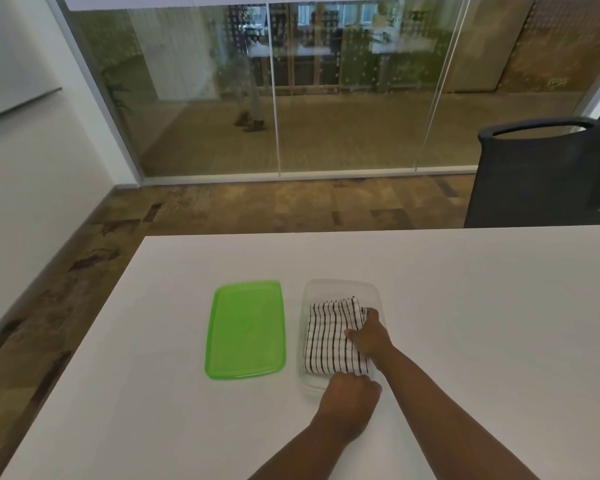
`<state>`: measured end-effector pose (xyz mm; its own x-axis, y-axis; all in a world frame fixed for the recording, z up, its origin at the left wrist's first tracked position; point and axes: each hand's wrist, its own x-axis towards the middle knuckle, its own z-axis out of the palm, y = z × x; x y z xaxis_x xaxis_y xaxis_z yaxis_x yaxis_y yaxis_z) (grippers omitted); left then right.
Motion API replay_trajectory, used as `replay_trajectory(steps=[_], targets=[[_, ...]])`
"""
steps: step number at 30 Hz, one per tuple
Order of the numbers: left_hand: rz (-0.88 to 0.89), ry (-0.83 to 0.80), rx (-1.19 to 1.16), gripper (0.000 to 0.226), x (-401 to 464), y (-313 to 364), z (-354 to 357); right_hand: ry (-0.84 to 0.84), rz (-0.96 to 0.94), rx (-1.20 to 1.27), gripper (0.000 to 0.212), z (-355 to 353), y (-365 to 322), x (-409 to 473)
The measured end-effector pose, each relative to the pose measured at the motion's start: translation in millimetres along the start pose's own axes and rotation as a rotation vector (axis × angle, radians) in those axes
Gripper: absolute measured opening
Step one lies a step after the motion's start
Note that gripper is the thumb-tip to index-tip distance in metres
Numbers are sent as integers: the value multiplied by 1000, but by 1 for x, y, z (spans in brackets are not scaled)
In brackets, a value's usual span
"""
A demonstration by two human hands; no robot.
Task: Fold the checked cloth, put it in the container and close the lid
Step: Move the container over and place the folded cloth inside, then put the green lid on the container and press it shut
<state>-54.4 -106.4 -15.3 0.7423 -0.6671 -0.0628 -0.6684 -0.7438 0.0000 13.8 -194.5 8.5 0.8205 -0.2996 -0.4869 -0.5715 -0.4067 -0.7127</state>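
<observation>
The white table (465, 306) carries everything. The green lid (245, 329) lies flat at 9 o'clock from the clear container (305, 382), just beside it, long axes parallel, running 12 to 6. The folded checked cloth (333, 336) sits inside the container. The left hand (349, 398), curled at the container's near end, is nearer the lid; whether it grips cloth I cannot tell. The right hand (369, 336) presses the cloth's right edge, fingers bent over it.
</observation>
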Motion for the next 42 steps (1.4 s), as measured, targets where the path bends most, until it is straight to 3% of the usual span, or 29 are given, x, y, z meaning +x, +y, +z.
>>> replay_trajectory(steps=[4,9,12,14,17,20,25,27,29,31,33,38,40,42], targets=[[-6,-8,11,35,0,0,2,113,-152,-217,75,-3,-4,-3],[7,29,2,34,-1,2,8,343,-347,-287,53,-13,3,-12],[27,82,32,33,0,0,10,468,-246,-392,48,-16,13,-15],[55,125,24,34,-1,-3,14,427,-102,-363,51,-16,19,-18],[117,353,-69,23,-8,-15,16,321,-28,-357,49,-10,29,-19],[10,535,-82,27,-11,-40,10,316,-73,-437,39,-7,35,-21],[-487,386,-142,44,-22,-98,18,315,-108,-466,30,-6,40,-23],[-538,263,-137,48,-35,-117,37,323,-105,-432,30,-5,42,-23],[-548,82,-178,76,-46,-129,60,327,-99,-408,32,-4,42,-23],[-534,39,-190,95,-53,-133,75,325,-95,-407,32,-4,42,-22],[-497,24,-215,90,-55,-136,81,324,-93,-410,33,-4,43,-21],[-476,-3,-198,46,-52,-134,69,327,-92,-416,33,-4,43,-20],[-413,48,-178,30,-56,-135,70,326,-94,-421,33,-3,42,-20],[-388,160,-186,32,-56,-138,73,329,-90,-432,34,-3,42,-20]])
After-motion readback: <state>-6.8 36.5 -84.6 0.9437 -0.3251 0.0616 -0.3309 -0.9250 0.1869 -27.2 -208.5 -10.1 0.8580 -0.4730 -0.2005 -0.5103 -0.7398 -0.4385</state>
